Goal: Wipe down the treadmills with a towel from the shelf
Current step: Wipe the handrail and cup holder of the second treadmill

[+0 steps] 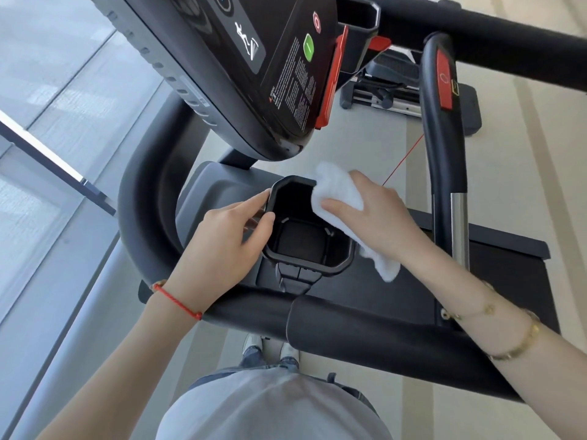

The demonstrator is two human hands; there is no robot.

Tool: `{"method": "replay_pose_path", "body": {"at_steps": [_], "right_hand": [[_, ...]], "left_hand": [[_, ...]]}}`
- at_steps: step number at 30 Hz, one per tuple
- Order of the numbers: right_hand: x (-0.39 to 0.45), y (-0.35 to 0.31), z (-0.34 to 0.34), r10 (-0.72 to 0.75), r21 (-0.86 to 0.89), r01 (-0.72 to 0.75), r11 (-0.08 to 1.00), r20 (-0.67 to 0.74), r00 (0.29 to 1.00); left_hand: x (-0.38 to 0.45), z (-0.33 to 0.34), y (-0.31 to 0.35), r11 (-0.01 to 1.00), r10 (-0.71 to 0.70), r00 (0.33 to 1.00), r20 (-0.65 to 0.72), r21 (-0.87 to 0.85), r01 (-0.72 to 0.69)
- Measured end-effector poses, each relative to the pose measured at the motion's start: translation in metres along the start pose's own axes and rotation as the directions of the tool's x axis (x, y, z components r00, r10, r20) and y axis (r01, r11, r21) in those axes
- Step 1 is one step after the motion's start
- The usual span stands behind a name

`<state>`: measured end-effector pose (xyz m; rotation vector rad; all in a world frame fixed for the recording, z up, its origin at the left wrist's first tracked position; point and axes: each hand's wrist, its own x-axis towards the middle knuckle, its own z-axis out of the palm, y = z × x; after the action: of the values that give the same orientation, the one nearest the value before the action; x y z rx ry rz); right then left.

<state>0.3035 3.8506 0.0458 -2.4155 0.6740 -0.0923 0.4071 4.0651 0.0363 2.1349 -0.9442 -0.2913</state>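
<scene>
White towel [341, 198], bunched & soft, sits at the far-right rim of the black cup holder [309, 260] on the treadmill [365, 328]. I see my right hand [368, 214] gripping it, fingers curled over. Its long axis runs far-left to near-right, tail hanging below wrist. Left hand [228, 239] pinches the holder's left rim.

Bright daylight — sharp, wide-angle bending.
</scene>
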Motion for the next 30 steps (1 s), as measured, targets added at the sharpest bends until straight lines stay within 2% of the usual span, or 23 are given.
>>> {"method": "replay_pose_path", "body": {"at_steps": [4,9,16,18,20,21,23,24,26,27,28,30], "right_hand": [[-0.012,-0.003,0.009,0.114,0.073,-0.112,0.991,-0.016,0.993],[0.023,-0.023,-0.009,0.028,-0.052,-0.019,0.998,0.18,0.983],[-0.042,-0.005,0.0,0.104,0.174,-0.089,0.981,-0.076,0.992],[-0.052,-0.004,-0.011,0.057,0.194,-0.032,0.98,-0.123,0.991],[-0.056,-0.008,-0.027,-0.107,0.116,0.124,0.985,-0.143,0.984],[-0.053,-0.011,-0.036,-0.238,0.04,0.246,0.969,-0.14,0.961],[-0.037,-0.016,-0.048,-0.502,-0.15,0.492,0.858,-0.042,0.864],[-0.025,-0.018,-0.05,-0.608,-0.268,0.597,0.756,0.05,0.792],[0.0,-0.021,-0.048,-0.753,-0.444,0.759,0.476,0.24,0.613],[0.011,-0.022,-0.044,-0.772,-0.448,0.811,0.375,0.334,0.541],[0.02,-0.025,-0.041,-0.76,-0.4,0.854,0.333,0.423,0.494],[0.036,-0.031,-0.039,-0.735,-0.253,0.917,0.309,0.548,0.399]], "left_hand": [[0.0,0.0,0.001,1.0,-0.004,1.0,-0.006,0.021,0.004],[0.001,-0.001,0.001,1.0,0.025,1.0,-0.002,0.004,-0.025],[0.001,0.0,-0.001,0.999,-0.016,1.0,-0.005,-0.033,0.016],[0.001,-0.001,0.0,0.999,-0.018,1.0,0.007,-0.03,0.018],[0.001,-0.001,0.0,0.999,-0.021,1.0,0.016,-0.024,0.021],[0.001,-0.002,0.0,0.999,-0.032,0.999,0.019,-0.024,0.032],[0.0,-0.001,0.0,0.998,-0.055,0.998,0.023,-0.026,0.056],[0.0,-0.001,0.0,0.998,-0.059,0.998,0.023,-0.021,0.06],[-0.001,-0.002,0.001,0.998,-0.059,0.998,0.025,-0.017,0.059],[-0.002,-0.003,0.002,0.998,-0.056,0.998,0.023,-0.024,0.056],[-0.003,-0.004,0.003,0.998,-0.05,0.999,0.021,-0.031,0.051],[-0.005,-0.005,0.005,0.998,-0.036,0.999,0.025,-0.041,0.037]]}}
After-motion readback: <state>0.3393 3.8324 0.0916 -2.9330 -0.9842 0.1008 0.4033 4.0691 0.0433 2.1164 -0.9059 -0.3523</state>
